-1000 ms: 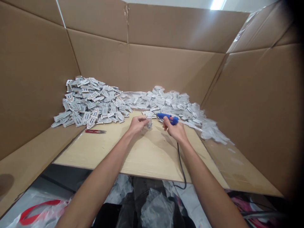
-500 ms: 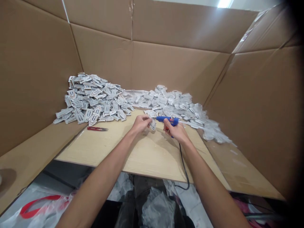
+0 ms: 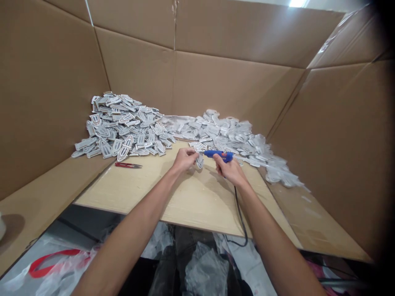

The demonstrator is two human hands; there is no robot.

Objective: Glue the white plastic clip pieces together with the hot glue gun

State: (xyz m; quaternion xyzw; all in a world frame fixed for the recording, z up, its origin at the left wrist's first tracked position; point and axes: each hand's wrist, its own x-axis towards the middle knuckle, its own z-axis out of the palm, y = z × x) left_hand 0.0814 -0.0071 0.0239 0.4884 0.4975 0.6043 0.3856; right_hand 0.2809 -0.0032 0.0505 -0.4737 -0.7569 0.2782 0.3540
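Observation:
Over the middle of the board, my left hand (image 3: pixel 186 159) pinches a small grey-white shield-shaped piece (image 3: pixel 200 161), whose rounded end hangs below my fingers. My right hand (image 3: pixel 230 168) is wrapped round a blue glue gun (image 3: pixel 218 155). The gun's nozzle points left and sits close to the upper part of the piece; I cannot tell whether they touch. From the gun's handle a black cord (image 3: pixel 240 213) runs down over the front edge. Just behind both hands lie a few striped white pieces (image 3: pixel 197 145).
A tall heap of grey-white pieces (image 3: pixel 123 127) stands at the back left. Plastic-wrapped pieces (image 3: pixel 228 131) spread along the back and right. Red thread snips (image 3: pixel 128 165) lie on the pale board (image 3: pixel 138 193). Cardboard walls (image 3: pixel 234 82) enclose the back and sides.
The view has shifted slightly. Both hands keep nearly the same place, with the glue gun still beside the piece; the red trigger area under the gun shows less now.

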